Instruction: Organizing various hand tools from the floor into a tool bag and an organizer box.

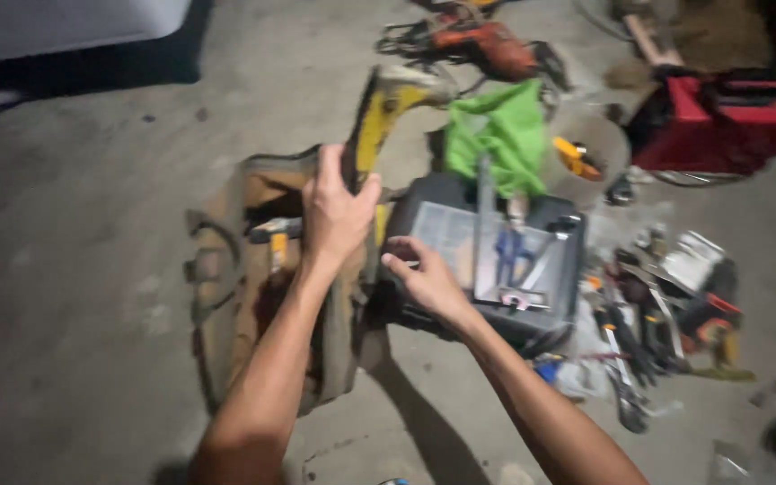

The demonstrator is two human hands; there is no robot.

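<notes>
My left hand (336, 211) is closed around the yellow and black strap handle (379, 112) of a worn brown tool bag (226, 296) that lies on the concrete floor. My right hand (424, 278) rests with fingers spread on the left edge of a black toolbox (554, 269). The toolbox has a clear lid compartment, and a long metal tool plus blue-handled pliers (507, 251) lie on top of it.
A green cloth (500, 130) lies behind the toolbox. An orange power drill (487, 45) and a red case (720, 121) sit at the back. Several loose hand tools (648, 332) are scattered on the floor at right. A white object (65, 22) stands at top left.
</notes>
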